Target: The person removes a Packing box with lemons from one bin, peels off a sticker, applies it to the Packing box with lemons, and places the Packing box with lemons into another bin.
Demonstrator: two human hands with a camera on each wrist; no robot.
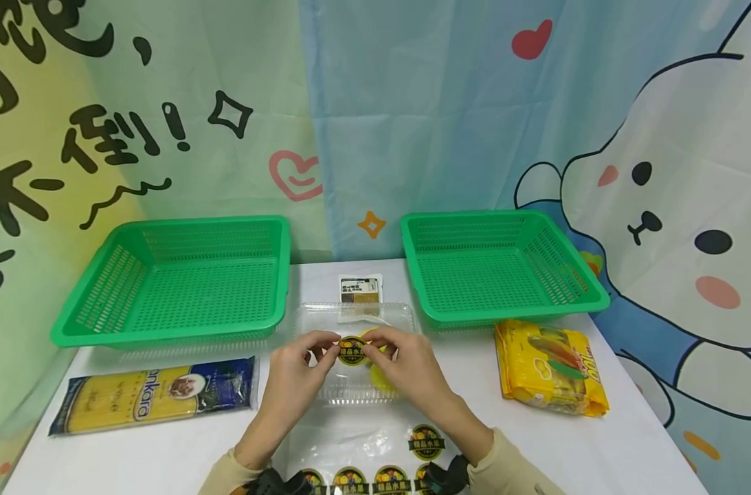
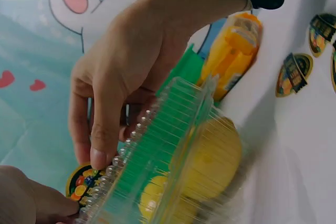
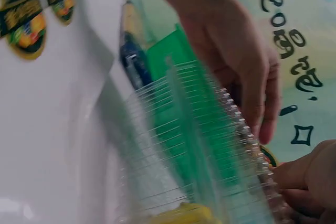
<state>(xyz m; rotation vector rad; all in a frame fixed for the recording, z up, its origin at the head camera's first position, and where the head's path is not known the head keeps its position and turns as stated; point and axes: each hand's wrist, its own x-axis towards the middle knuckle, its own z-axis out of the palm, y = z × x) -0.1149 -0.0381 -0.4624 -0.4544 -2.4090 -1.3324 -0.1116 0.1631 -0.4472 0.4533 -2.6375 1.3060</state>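
Note:
Between both hands, a round black-and-gold fruit sticker (image 1: pixel 352 351) is held over the lid of a clear plastic clamshell box (image 1: pixel 332 394). My left hand (image 1: pixel 296 371) pinches the sticker's left edge with thumb and forefinger. The right hand (image 1: pixel 414 368) pinches its right edge the same way. Inside the box, round yellow fruits (image 2: pixel 212 161) show through the ribbed wall. In the left wrist view the sticker (image 2: pixel 77 184) sits right at the beaded rim of the box. The left fingertips partly cover it there.
Two green baskets (image 1: pixel 276 323) (image 1: pixel 440 317) stand at the back. A spaghetti pack (image 1: pixel 155 397) lies left, a yellow packet (image 1: pixel 551 371) right. Behind the box lies a small labelled sachet (image 1: pixel 360 290). A sheet of several stickers (image 1: pixel 344 440) lies in front.

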